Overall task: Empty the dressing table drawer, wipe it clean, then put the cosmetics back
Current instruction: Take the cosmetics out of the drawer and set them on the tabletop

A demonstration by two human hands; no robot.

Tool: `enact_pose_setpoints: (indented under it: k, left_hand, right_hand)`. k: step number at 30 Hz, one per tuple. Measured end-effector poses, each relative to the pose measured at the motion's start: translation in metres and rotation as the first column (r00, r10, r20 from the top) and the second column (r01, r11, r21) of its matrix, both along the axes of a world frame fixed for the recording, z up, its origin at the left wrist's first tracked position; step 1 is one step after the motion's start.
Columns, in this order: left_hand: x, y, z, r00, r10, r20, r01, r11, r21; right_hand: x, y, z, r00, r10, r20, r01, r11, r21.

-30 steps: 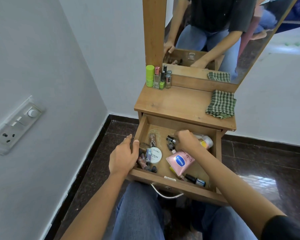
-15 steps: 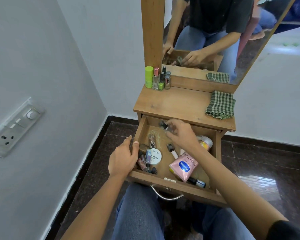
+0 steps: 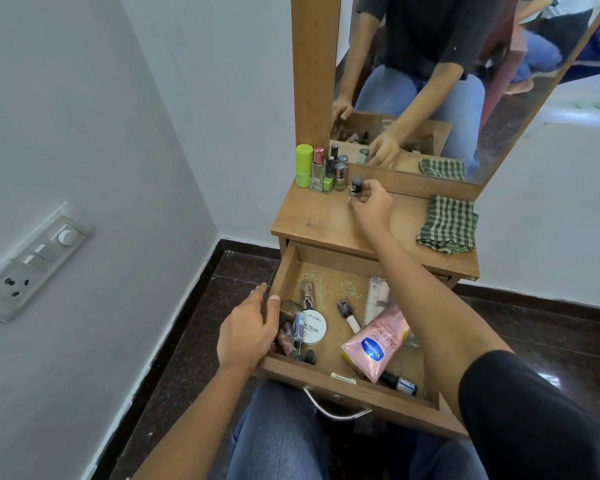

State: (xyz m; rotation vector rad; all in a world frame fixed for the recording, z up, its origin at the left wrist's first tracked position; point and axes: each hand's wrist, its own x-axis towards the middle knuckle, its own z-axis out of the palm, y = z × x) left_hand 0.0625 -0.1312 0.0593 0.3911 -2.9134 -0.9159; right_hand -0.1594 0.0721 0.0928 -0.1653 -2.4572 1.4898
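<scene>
The wooden drawer [image 3: 347, 384] is pulled open below the dressing table top [image 3: 326, 216]. Inside lie a pink Vaseline tube [image 3: 376, 344], a round white nail polish remover tub [image 3: 313, 326], a white bottle [image 3: 376, 299], a small nail polish bottle [image 3: 347, 311] and several other small cosmetics. My left hand [image 3: 248, 330] grips the drawer's left wall. My right hand [image 3: 371, 202] holds a small dark-capped bottle [image 3: 356, 186] upright on the table top, beside a cluster of bottles [image 3: 321, 169] at the back left.
A folded green checked cloth [image 3: 447, 225] lies on the table's right side. A mirror [image 3: 447, 81] stands behind the top. A white wall with a switch panel [image 3: 32, 261] is close on the left. Dark tiled floor [image 3: 551, 327] surrounds the table; my knees are under the drawer.
My right hand lifted a small bottle out of the drawer and carried it up to the table top beside the other bottles. The left hand stayed on the drawer's side.
</scene>
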Motion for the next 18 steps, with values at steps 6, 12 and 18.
enact_pose_setpoints:
  k: [6, 12, 18]
  left_hand:
    - [-0.001, 0.000, -0.001, 1.000, 0.004, 0.003, -0.004, 1.000, -0.010]
    - [-0.001, 0.000, -0.002, 1.000, 0.012, 0.005, -0.012, 1.000, -0.009]
    - [-0.002, -0.001, -0.003, 1.000, 0.013, 0.008, -0.012, 1.000, -0.015]
  right_hand:
    - [-0.015, -0.005, -0.008, 0.998, -0.059, -0.012, 0.059, 0.997, -0.048]
    - [-0.026, -0.006, -0.009, 0.994, -0.105, 0.019, 0.106, 0.989, -0.101]
    - [-0.032, -0.007, -0.009, 0.989, -0.140, 0.045, 0.143, 0.988, -0.058]
